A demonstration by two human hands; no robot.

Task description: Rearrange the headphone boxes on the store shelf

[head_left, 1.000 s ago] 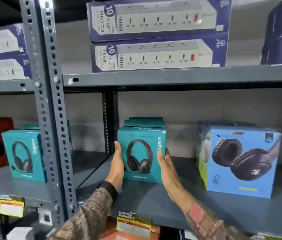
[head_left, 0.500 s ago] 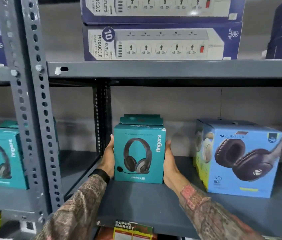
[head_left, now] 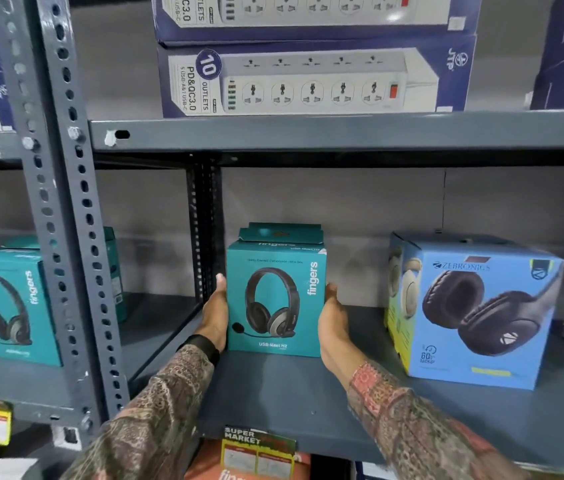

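A teal "fingers" headphone box (head_left: 275, 299) stands upright on the grey middle shelf (head_left: 308, 403), its front facing me. My left hand (head_left: 214, 317) presses flat against its left side and my right hand (head_left: 332, 323) against its right side, so the box is clasped between both palms. A second teal box top shows just behind it. To the right stands a larger blue Zebronics headphone box (head_left: 474, 313), apart from my right hand. Another teal headphone box (head_left: 7, 306) sits in the neighbouring bay on the left.
A perforated grey upright post (head_left: 66, 237) divides the two bays. Power-strip boxes (head_left: 311, 81) are stacked on the shelf above. A yellow "Super Market" price tag (head_left: 258, 452) hangs on the shelf's front edge, with an orange box below it.
Both hands have closed in on the sides of the teal box, which now faces me squarely and sits a little nearer the shelf front. The camera has moved closer and shifted right.
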